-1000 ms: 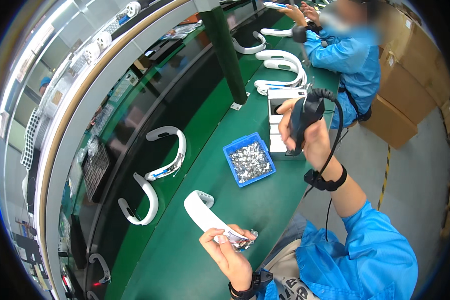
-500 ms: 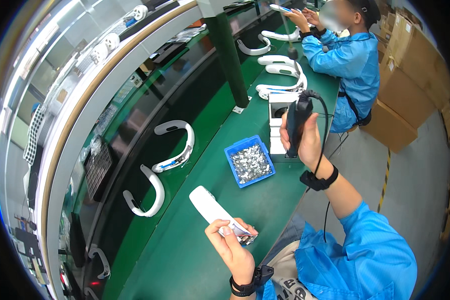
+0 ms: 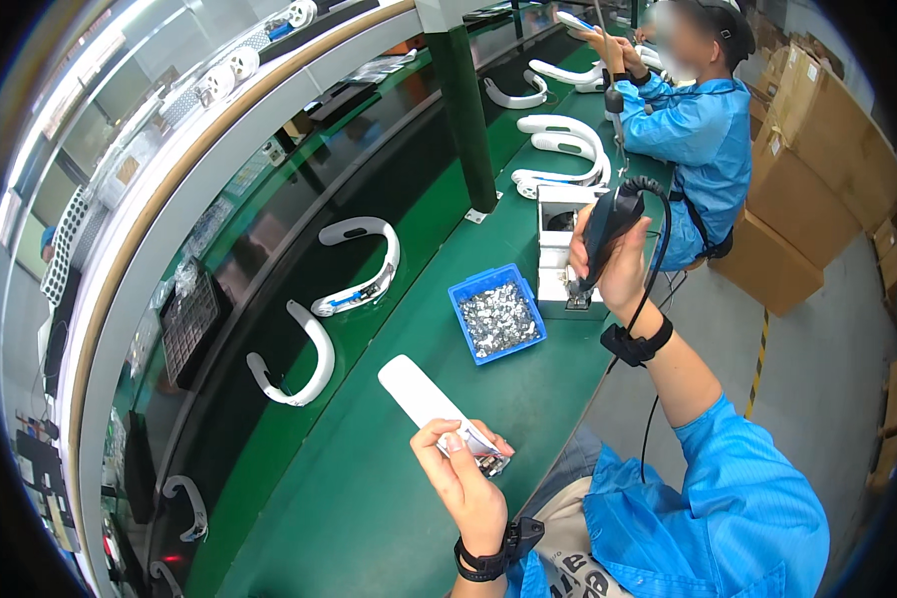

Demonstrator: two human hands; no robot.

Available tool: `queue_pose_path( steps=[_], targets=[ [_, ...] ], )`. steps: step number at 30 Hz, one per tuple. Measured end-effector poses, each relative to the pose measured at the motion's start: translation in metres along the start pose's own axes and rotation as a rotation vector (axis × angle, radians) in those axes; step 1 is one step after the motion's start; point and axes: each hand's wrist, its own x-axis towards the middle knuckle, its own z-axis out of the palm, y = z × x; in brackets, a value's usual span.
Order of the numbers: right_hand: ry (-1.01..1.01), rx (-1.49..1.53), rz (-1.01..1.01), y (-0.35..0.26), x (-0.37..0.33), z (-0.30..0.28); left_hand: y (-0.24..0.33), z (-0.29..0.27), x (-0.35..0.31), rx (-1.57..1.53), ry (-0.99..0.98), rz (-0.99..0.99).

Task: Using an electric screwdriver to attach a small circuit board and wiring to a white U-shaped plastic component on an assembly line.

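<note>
My left hand (image 3: pixel 473 503) grips the near end of a long white plastic housing (image 3: pixel 417 391), where small metal parts show beside the fingers. The housing is tilted, its rounded end pointing away to the left over the green bench. My right hand (image 3: pixel 623 274) is wrapped round a black electric screwdriver (image 3: pixel 608 221) with a coiled cord at its top. Its lower end points down at the near part of a white box (image 3: pixel 553 286); whether the tip touches is hard to tell. Left of the box sits a blue tray (image 3: pixel 501 355) full of small metal pieces.
White U-shaped housings (image 3: pixel 394 257) lie along the left, with more stacked (image 3: pixel 600 159) behind the box. A green post (image 3: pixel 465 120) rises from the bench. Another person in a blue jacket (image 3: pixel 703 130) works at the far end, near cardboard boxes (image 3: pixel 772 254).
My right hand has tilted the screwdriver, its lower end moving slightly over the white box. The left hand keeps its hold on the housing. The view has turned a little.
</note>
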Motion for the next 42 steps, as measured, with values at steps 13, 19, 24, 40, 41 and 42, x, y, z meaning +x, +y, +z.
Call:
queue_pose_path(
  steps=[13,19,24,40,41,42],
  targets=[
    [-0.087,0.572,0.131,-0.068,-0.033,0.069,-0.004,-0.014,-0.002,0.003,-0.040,0.016],
    [-0.483,0.833,0.131,-0.105,-0.047,0.132,-0.003,-0.016,-0.002,0.076,-0.030,0.054],
    [-0.455,0.918,0.341,-0.103,-0.071,0.166,0.002,-0.025,-0.008,0.143,-0.020,0.060],
    [-0.698,0.627,0.250,-0.083,-0.084,0.187,-0.010,-0.051,-0.010,0.131,-0.015,0.192],
    [-0.731,0.599,0.216,-0.081,-0.084,0.186,-0.010,-0.053,-0.012,0.131,-0.017,0.191],
    [-0.728,0.598,0.215,-0.079,-0.085,0.186,-0.010,-0.055,-0.015,0.112,-0.020,0.097]
  ],
)
